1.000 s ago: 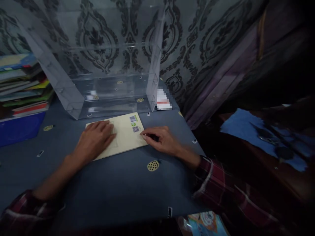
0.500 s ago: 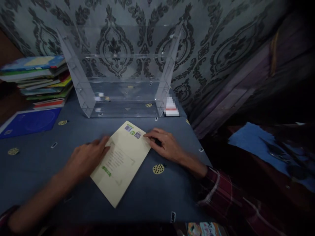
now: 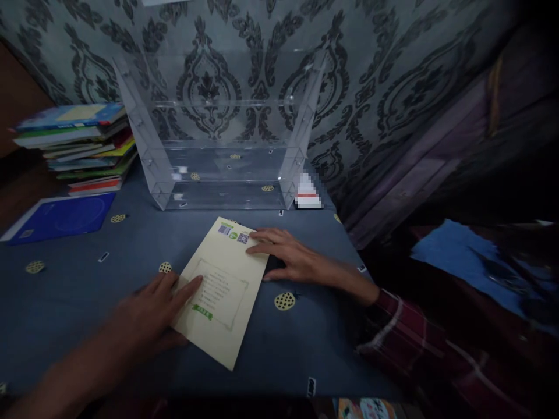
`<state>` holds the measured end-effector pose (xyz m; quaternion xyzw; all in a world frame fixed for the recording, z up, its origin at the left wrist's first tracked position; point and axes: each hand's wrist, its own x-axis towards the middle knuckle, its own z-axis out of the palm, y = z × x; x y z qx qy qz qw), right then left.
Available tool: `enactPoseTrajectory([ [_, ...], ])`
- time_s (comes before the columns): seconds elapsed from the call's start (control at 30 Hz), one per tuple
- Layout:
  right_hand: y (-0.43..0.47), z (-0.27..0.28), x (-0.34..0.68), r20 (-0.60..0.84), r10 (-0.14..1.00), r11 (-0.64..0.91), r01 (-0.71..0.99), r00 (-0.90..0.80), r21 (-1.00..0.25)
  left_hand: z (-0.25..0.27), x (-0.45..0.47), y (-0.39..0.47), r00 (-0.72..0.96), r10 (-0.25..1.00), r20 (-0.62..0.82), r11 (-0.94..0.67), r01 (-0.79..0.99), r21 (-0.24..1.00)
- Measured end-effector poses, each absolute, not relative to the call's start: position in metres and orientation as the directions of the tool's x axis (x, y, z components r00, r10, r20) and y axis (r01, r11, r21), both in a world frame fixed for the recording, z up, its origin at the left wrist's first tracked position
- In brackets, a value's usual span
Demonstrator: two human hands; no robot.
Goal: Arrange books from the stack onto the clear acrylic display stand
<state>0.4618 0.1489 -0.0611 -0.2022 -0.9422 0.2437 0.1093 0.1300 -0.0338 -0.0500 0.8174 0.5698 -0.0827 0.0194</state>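
Note:
A cream-coloured book (image 3: 227, 256) lies on the table, tilted, its printed cover up with a barcode and QR code near the far edge. My left hand (image 3: 161, 302) holds its left edge, index finger resting on the cover and thumb low by the near-left side. At the upper right edge is my right hand (image 3: 290, 256); its fingers lie over the cover beside the QR code, with the thumb at the book's side. Both hands grip the book lightly by its edges. What the left fingertips do beneath the edge is hidden.
Behind the book stands a clear acrylic rack (image 3: 227, 201) against the patterned wall. To the left are a stack of books (image 3: 94, 151) and a blue book (image 3: 65, 218). A blurred-out white item (image 3: 308, 195) sits by the rack's right side. Blue cloth (image 3: 463, 262) lies at far right.
The book has turned counterclockwise, its near corner shifting right. My left hand has moved nearer to me along its edge; my right fingers now reach further over the cover.

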Motion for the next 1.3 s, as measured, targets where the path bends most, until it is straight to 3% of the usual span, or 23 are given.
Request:
enactPoseTrajectory([
  [0.2, 0.171, -0.06, 0.447, 0.167, 0.531, 0.805, 0.433, -0.831, -0.406, -0.034, 0.16, -0.011, 0.293, 0.944, -0.155, -0.318, 0.932, -0.175],
  [0.33, 0.177, -0.071, 0.441, 0.25, 0.575, 0.794, 0.457, -0.779, -0.402, -0.025, 0.172, -0.002, 0.257, 0.949, -0.18, -0.296, 0.925, -0.238],
  [0.47, 0.173, -0.08, 0.438, 0.308, 0.598, 0.784, 0.459, -0.74, -0.418, -0.023, 0.173, -0.003, 0.282, 0.954, -0.096, -0.298, 0.912, -0.283],
  [0.67, 0.162, -0.082, 0.433, 0.375, 0.538, 0.814, 0.349, -0.755, -0.465, -0.026, 0.196, -0.003, 0.515, 0.854, 0.075, -0.503, 0.853, -0.138],
  [0.8, 0.148, -0.074, 0.435, 0.396, 0.528, 0.814, 0.314, -0.751, -0.489, -0.035, 0.22, -0.001, 0.606, 0.779, 0.162, -0.574, 0.793, -0.204],
  [1.03, 0.122, -0.064, 0.437, 0.372, 0.52, 0.768, 0.231, -0.768, -0.597, -0.039, 0.222, -0.001, 0.639, 0.743, 0.2, -0.598, 0.768, -0.231],
  [1.3, 0.109, -0.058, 0.439, 0.361, 0.572, 0.689, 0.192, -0.736, -0.699, -0.029, 0.222, -0.002, 0.581, 0.804, 0.128, -0.572, 0.814, -0.102],
])
